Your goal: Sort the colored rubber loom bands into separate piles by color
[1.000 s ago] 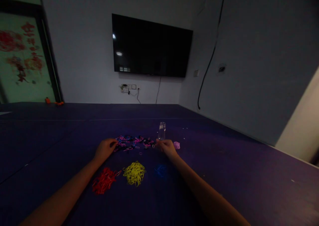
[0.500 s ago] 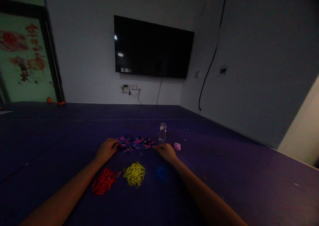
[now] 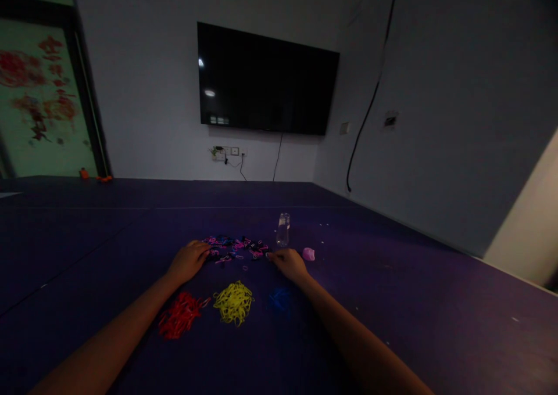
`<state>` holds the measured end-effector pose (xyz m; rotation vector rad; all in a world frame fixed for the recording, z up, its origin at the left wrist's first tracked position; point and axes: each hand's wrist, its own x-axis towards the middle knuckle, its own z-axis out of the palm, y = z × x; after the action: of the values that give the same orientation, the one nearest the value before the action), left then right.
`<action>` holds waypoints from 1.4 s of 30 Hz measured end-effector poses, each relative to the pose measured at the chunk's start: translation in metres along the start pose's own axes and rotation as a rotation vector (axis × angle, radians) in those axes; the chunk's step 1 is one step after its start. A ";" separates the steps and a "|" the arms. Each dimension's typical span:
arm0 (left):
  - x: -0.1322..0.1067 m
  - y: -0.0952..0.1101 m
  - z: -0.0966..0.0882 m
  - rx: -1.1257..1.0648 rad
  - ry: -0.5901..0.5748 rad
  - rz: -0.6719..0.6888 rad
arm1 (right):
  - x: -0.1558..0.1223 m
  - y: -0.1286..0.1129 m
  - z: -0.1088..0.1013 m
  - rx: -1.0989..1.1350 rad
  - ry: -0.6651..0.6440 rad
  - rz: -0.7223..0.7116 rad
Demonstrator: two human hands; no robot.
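Note:
A spread of mixed rubber bands [image 3: 238, 246], mostly pink, black and blue, lies between my hands. My left hand [image 3: 188, 261] rests at its left end, fingers stretched over the edge, the thumb slightly apart. At the right end, my right hand [image 3: 290, 263] has thumb and forefinger pinched together on what looks like a pale rubber band [image 3: 268, 255]; the dim light hides detail. Nearer to me are sorted heaps: red rubber bands [image 3: 179, 315] by my left forearm, yellow rubber bands [image 3: 234, 302] in the middle, and blue rubber bands [image 3: 279, 299] beside my right forearm.
Behind my right hand stands a clear bottle [image 3: 283, 230], with a crumpled pink lump [image 3: 308, 254] to its right. Small white scraps dot the purple surface [image 3: 392, 302]. A television [image 3: 265, 78] hangs on the far wall, and a black cable [image 3: 364, 128] runs down the right wall.
The view has shifted slightly. My left fingers look straighter and a little farther over the mixed bands. The right hand keeps its pinch in nearly the same place.

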<state>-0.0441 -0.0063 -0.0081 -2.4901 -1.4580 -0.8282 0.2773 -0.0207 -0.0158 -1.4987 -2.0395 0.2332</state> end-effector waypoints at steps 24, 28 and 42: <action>-0.001 0.001 -0.001 -0.058 -0.025 0.025 | -0.001 -0.003 -0.001 -0.013 0.009 -0.006; 0.000 0.001 -0.001 -0.072 -0.019 0.022 | -0.001 -0.003 -0.001 -0.018 0.006 0.001; 0.000 0.002 -0.003 -0.040 -0.053 0.041 | -0.002 -0.005 -0.003 -0.033 0.002 -0.006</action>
<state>-0.0435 -0.0088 -0.0049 -2.5806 -1.4157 -0.7976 0.2750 -0.0247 -0.0111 -1.5120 -2.0551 0.1971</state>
